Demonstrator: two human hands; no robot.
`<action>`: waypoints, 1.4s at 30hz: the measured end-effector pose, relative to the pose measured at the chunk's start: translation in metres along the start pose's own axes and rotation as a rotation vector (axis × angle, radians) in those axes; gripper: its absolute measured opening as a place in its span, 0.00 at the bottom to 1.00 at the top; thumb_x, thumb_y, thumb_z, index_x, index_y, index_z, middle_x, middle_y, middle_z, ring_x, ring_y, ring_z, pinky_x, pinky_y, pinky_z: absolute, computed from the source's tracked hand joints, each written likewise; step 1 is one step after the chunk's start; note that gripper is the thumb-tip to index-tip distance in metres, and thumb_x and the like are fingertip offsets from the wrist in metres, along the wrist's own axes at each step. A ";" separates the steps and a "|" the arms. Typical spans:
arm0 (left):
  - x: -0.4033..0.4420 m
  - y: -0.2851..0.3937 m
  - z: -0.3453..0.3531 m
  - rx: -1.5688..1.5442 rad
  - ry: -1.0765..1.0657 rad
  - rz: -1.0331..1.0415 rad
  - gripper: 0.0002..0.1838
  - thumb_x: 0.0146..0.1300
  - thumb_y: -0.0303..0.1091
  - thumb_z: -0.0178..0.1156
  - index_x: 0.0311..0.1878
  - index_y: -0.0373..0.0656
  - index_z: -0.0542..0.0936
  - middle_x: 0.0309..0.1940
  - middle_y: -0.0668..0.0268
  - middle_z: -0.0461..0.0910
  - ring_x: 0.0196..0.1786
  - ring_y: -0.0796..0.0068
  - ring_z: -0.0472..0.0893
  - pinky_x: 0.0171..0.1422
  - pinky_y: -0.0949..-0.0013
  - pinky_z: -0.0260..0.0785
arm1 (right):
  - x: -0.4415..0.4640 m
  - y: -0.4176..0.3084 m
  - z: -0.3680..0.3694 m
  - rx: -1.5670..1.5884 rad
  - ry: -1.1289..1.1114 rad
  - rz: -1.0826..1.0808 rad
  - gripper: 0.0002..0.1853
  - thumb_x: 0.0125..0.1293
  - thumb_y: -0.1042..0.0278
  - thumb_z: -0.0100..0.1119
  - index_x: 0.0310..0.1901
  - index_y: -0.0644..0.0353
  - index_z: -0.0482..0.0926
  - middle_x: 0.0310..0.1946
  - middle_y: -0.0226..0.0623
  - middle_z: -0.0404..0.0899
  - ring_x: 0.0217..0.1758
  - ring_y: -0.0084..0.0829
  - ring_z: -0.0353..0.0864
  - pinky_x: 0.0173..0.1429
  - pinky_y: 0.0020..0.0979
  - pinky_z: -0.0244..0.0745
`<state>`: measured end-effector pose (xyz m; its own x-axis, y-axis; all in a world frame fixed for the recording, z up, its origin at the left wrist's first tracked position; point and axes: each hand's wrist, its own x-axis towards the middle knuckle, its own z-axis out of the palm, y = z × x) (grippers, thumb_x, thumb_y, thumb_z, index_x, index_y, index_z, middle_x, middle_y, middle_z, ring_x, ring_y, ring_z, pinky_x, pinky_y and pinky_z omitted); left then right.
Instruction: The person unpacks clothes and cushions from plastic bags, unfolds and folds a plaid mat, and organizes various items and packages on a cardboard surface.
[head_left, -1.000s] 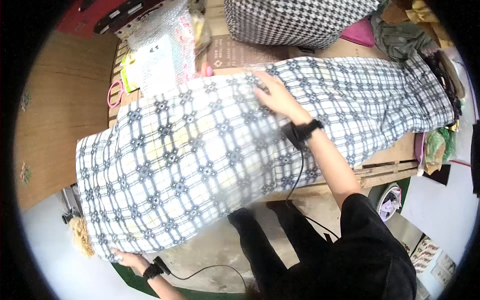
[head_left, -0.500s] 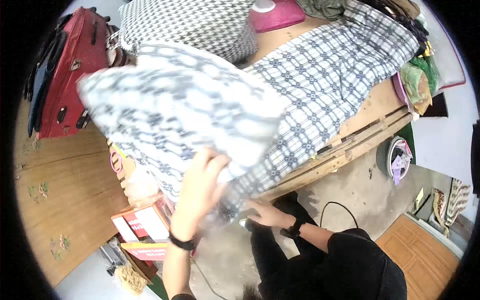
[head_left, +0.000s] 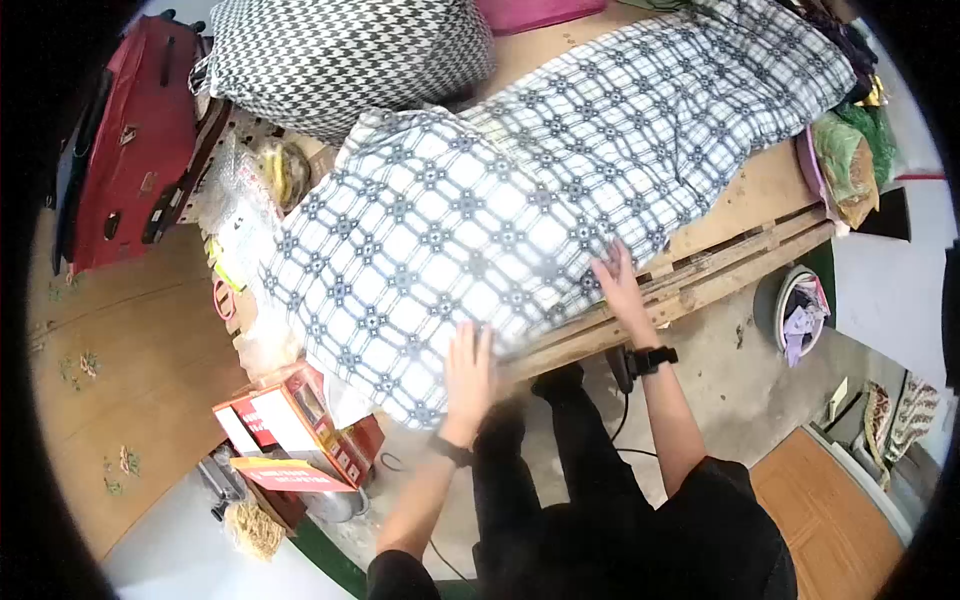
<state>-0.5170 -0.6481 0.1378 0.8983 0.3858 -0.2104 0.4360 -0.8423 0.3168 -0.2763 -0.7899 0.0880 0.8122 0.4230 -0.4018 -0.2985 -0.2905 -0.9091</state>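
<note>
Two hands laid on a checked cloth, head view
From the head camera, the checked cloth [head_left: 450,230] runs from the centre to the upper right over a wooden platform [head_left: 765,250]; a houndstooth bundle [head_left: 340,60] crowds its upper edge, a red suitcase [head_left: 140,150] stands upper left, an opened carton [head_left: 290,425] sits lower left by the cloth's corner, and a bucket [head_left: 790,315] is at right; the left hand [head_left: 470,375] lies flat, fingers straight, near the lower edge, while the right hand [head_left: 622,285], fingers parted, rests at that edge further right, neither one gripping.
</note>
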 end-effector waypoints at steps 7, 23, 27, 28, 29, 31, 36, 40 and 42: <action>-0.165 -0.096 0.037 -1.261 0.574 -1.102 0.37 0.64 0.49 0.49 0.67 0.36 0.48 0.68 0.52 0.47 0.69 0.64 0.50 0.70 0.63 0.41 | -0.015 -0.027 0.036 -0.098 -0.036 -0.012 0.44 0.53 0.57 0.64 0.61 0.77 0.50 0.57 0.59 0.61 0.60 0.41 0.62 0.61 0.33 0.58; -0.168 -0.180 0.062 -1.625 0.314 -0.862 0.27 0.54 0.34 0.62 0.55 0.34 0.67 0.47 0.65 0.74 0.48 0.74 0.73 0.55 0.72 0.63 | -0.066 0.021 0.029 -0.524 -0.072 0.091 0.42 0.53 0.69 0.63 0.66 0.64 0.48 0.62 0.54 0.55 0.64 0.37 0.58 0.64 0.39 0.55; -0.160 -0.133 -0.032 -1.538 0.415 -0.654 0.27 0.50 0.28 0.64 0.54 0.34 0.67 0.46 0.65 0.73 0.48 0.75 0.72 0.53 0.71 0.64 | -0.130 -0.071 0.116 -1.201 -0.042 -0.525 0.42 0.47 0.80 0.55 0.66 0.60 0.48 0.67 0.53 0.45 0.70 0.43 0.46 0.71 0.43 0.37; -0.150 -0.117 -0.106 -1.671 0.410 -0.522 0.28 0.48 0.29 0.67 0.52 0.33 0.68 0.46 0.64 0.73 0.47 0.75 0.72 0.51 0.71 0.66 | -0.146 -0.086 0.125 -1.195 -0.315 -0.636 0.44 0.44 0.82 0.53 0.67 0.58 0.47 0.68 0.51 0.43 0.71 0.45 0.42 0.72 0.43 0.31; -0.153 -0.113 -0.139 -1.673 0.428 -0.501 0.28 0.48 0.29 0.67 0.52 0.33 0.68 0.46 0.64 0.73 0.47 0.75 0.72 0.51 0.71 0.66 | -0.168 -0.096 0.134 -1.146 -0.390 -0.623 0.46 0.43 0.80 0.53 0.67 0.56 0.45 0.69 0.47 0.42 0.72 0.46 0.38 0.72 0.43 0.30; -0.155 -0.106 -0.199 -1.518 0.323 -0.322 0.28 0.45 0.33 0.69 0.50 0.35 0.70 0.46 0.62 0.74 0.45 0.72 0.73 0.50 0.70 0.66 | -0.211 -0.136 0.150 -0.959 -0.350 -0.651 0.48 0.43 0.78 0.55 0.68 0.55 0.44 0.69 0.49 0.41 0.72 0.47 0.38 0.72 0.46 0.30; -0.269 -0.102 -0.294 -1.088 0.661 -0.287 0.27 0.40 0.32 0.72 0.46 0.39 0.75 0.40 0.62 0.76 0.42 0.68 0.77 0.40 0.68 0.71 | -0.268 -0.190 0.185 -0.945 -0.385 -0.923 0.47 0.42 0.74 0.60 0.67 0.51 0.48 0.68 0.48 0.43 0.71 0.49 0.40 0.69 0.54 0.34; -0.333 -0.142 -0.327 -1.467 0.995 -0.737 0.38 0.42 0.26 0.59 0.61 0.31 0.58 0.51 0.50 0.67 0.52 0.60 0.71 0.53 0.61 0.67 | -0.310 -0.205 0.269 -0.900 -0.704 -0.876 0.44 0.45 0.71 0.62 0.66 0.49 0.52 0.68 0.48 0.43 0.71 0.50 0.40 0.69 0.52 0.40; -0.360 -0.196 -0.309 -1.304 0.917 -0.779 0.37 0.45 0.30 0.59 0.61 0.30 0.58 0.53 0.50 0.66 0.53 0.61 0.70 0.57 0.63 0.62 | -0.311 -0.162 0.307 -0.832 -0.783 -0.886 0.43 0.48 0.67 0.62 0.66 0.50 0.52 0.68 0.48 0.42 0.71 0.50 0.40 0.69 0.52 0.42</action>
<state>-0.9094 -0.5057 0.4369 0.0217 0.9638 -0.2659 0.0829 0.2633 0.9612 -0.6342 -0.6104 0.3264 0.0124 0.9989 0.0451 0.7420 0.0210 -0.6701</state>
